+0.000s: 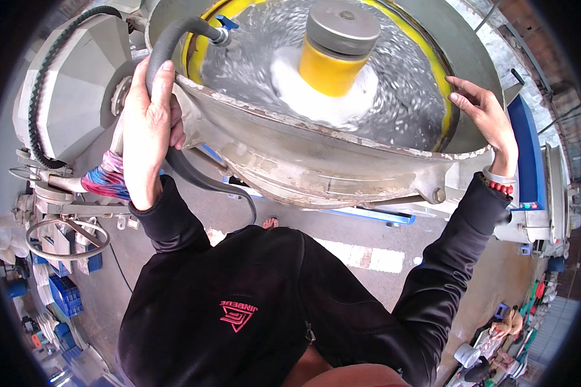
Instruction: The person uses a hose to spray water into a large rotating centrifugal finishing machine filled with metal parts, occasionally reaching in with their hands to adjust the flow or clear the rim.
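A thick grey hose (181, 29) arches over the rim of a large round vibrating tub (284, 122). My left hand (147, 113) is closed round this hose at the tub's left edge. At the hose's upper end, a metal fitting with a small blue valve handle (226, 22) points into the tub. Grey and white small pieces (245, 71), blurred by motion, swirl round a yellow centre post (332, 68) with a round metal cap (343, 29). My right hand (487, 116) is open, fingers bent, its fingertips at the yellow lining (443, 68) on the tub's right side.
Left of the tub stands a pale faceted drum (77, 77) with a toothed black belt. Below it are a handwheel (68, 238), a colourful cloth (106, 177) tied on a bar, and a blue crate (66, 295). A blue panel (526, 148) stands at the right.
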Motion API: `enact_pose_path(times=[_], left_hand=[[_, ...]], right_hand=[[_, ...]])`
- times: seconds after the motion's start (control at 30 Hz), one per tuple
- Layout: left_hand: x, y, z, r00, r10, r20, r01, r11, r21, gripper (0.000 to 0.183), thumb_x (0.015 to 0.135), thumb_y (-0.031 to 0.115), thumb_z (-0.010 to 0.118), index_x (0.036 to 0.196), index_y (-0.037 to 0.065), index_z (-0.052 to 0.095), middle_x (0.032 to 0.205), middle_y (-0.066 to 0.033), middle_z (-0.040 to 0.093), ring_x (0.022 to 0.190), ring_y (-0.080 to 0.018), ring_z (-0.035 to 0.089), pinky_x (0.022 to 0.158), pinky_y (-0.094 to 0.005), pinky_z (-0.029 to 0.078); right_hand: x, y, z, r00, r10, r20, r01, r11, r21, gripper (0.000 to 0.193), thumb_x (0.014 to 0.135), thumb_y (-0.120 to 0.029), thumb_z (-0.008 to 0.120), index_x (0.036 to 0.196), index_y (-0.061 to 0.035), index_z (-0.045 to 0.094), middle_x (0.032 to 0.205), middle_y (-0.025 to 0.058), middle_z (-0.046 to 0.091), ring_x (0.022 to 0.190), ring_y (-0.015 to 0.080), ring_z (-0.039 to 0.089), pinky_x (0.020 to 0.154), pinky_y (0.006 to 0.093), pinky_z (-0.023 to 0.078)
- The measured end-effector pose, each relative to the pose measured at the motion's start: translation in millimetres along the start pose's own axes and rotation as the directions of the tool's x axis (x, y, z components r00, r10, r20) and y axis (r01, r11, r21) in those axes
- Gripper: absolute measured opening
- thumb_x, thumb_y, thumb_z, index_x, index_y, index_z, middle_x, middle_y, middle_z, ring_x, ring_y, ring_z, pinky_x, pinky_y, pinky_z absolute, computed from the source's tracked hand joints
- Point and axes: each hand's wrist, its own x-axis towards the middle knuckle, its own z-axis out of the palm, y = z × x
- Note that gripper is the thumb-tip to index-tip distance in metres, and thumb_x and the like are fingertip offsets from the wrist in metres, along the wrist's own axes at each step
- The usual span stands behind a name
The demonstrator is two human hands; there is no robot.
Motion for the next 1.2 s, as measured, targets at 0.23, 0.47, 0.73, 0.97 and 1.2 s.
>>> enact_pose_path(times=[0.23,0.47,0.73,0.97,1.2], left_hand=[[1,1,1,0.999,0.028,0.028,-0.029,0.999,0.022,0.044,0.098,0.032,0.047,0.130,0.001,0.043,0.045,0.0022,0.035,0.031,-0.0066,0.032,0.031,-0.0244,0.027],[0,1,-1,1.000,0.019,0.023,-0.019,1.000,0.018,0.043,0.099,0.031,0.046,0.128,0.000,0.043,0.045,0.0022,0.035,0.030,-0.0066,0.030,0.030,-0.0243,0.027],[1,1,0,0.999,0.025,0.025,-0.026,0.998,0.056,0.044,0.098,0.034,0.045,0.130,0.004,0.042,0.049,0.0039,0.029,0.033,-0.0058,0.027,0.030,-0.0229,0.027],[-1,4,1,1.000,0.016,0.026,-0.017,0.999,0.043,0.043,0.098,0.033,0.045,0.130,0.004,0.043,0.049,0.0036,0.029,0.033,-0.0058,0.027,0.031,-0.0231,0.026],[0,1,-2,0.999,0.012,0.040,-0.014,0.999,0.035,0.044,0.099,0.032,0.045,0.131,0.002,0.042,0.046,0.0030,0.033,0.031,-0.0063,0.029,0.031,-0.0233,0.027]], right_hand=[[-1,9,0,1.000,-0.006,-0.008,0.007,0.998,0.055,0.046,0.090,-0.029,0.062,0.126,-0.0021,0.056,0.096,0.0132,0.067,0.093,0.0168,0.058,0.087,0.0305,0.043],[2,6,3,1.000,-0.016,-0.006,0.017,0.998,0.052,0.044,0.089,-0.027,0.064,0.125,-0.0026,0.057,0.094,0.0131,0.067,0.091,0.0166,0.059,0.085,0.0305,0.044],[-1,5,0,1.000,0.005,-0.017,-0.005,0.999,0.044,0.045,0.088,-0.026,0.065,0.126,-0.0038,0.056,0.089,0.0110,0.066,0.086,0.0140,0.059,0.081,0.0297,0.046],[-1,2,-1,1.000,0.031,-0.007,-0.030,0.999,0.017,0.047,0.088,-0.028,0.065,0.127,-0.0038,0.055,0.090,0.0098,0.065,0.084,0.0145,0.059,0.080,0.0298,0.046],[4,4,2,1.000,0.004,0.001,-0.004,0.999,0.034,0.051,0.089,-0.030,0.063,0.131,-0.0038,0.051,0.086,0.0076,0.063,0.084,0.0132,0.056,0.080,0.0281,0.044]])
